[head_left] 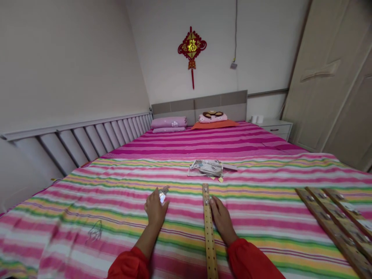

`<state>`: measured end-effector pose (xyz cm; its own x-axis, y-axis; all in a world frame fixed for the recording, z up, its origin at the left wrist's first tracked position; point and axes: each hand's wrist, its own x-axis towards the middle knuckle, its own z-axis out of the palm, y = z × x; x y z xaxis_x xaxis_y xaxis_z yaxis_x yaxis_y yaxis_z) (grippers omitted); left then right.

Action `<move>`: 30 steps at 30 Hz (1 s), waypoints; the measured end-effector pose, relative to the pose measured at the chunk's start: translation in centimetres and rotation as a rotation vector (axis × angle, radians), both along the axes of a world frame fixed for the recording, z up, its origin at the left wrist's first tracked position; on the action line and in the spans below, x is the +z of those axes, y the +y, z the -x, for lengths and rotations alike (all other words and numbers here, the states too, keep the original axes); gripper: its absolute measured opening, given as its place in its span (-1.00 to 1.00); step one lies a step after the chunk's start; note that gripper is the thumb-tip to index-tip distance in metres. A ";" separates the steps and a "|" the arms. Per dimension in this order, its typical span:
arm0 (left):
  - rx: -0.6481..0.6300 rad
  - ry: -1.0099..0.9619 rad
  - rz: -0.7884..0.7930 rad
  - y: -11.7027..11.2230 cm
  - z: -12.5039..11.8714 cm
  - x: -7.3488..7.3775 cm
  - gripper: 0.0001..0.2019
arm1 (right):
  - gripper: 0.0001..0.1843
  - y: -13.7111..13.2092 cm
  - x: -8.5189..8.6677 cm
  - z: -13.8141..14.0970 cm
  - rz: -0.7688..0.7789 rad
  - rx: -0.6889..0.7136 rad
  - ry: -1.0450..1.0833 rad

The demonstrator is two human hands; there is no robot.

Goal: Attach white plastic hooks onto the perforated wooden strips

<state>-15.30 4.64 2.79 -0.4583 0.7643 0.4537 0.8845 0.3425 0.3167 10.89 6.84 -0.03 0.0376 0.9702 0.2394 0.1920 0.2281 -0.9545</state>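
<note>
My left hand (pixel 156 208) is over the striped sheet, its thumb and fingers around a small, shiny, silvery piece (pixel 162 197) whose kind I cannot make out. A narrow wooden strip (pixel 209 228) with rows of holes lies lengthwise in front of me. Small metal fittings, perhaps hooks, sit near its far end. My right hand (pixel 223 219) grips the strip's right edge, with the fingertips beside the nearer metal fitting. Beyond the strip lies a clear plastic bag (pixel 207 167) with grey-white contents.
Several similar wooden strips with metal pieces (pixel 325 217) lie at the right on the bed (pixel 122 240). A thin tangle of thread or wire (pixel 95 231) is at the left. Pillows (pixel 169 122) rest by the headboard (pixel 207 104). A slatted rail (pixel 87 135) runs along the left.
</note>
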 end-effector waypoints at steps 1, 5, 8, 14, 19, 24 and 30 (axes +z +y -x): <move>0.001 0.004 0.009 0.1 -0.1 0.0 -0.39 | -0.43 0.0 0.0 0.0 -0.004 -0.002 -0.002; 0.009 0.028 0.018 0.4 -0.3 -0.3 -0.47 | -0.47 -0.1 0.1 0.0 -0.030 0.009 -0.005; -0.003 0.027 -0.005 0.3 -0.1 -0.4 -0.49 | -0.49 -0.1 0.1 0.1 -0.040 0.007 0.003; -0.076 -0.208 -0.168 -0.3 0.6 -0.2 -0.41 | -0.52 0.0 0.1 0.0 -0.040 0.003 0.009; -0.238 -0.756 -0.345 -1.2 0.5 0.6 -0.33 | -0.52 0.0 0.3 0.0 -0.041 0.000 0.033; -0.285 -1.383 -0.364 -2.8 0.1 1.9 -0.55 | -0.46 0.0 0.3 -0.1 -0.024 -0.011 0.080; -0.346 -2.050 -0.243 -5.7 -1.4 2.9 -0.66 | -0.43 -0.3 0.9 -0.4 -0.001 -0.042 0.186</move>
<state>-13.86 -1.07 5.67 -0.1998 0.9256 -0.3215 -0.7109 0.0889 0.6977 11.27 6.55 0.87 0.1215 0.9665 0.2259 0.0212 0.2250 -0.9741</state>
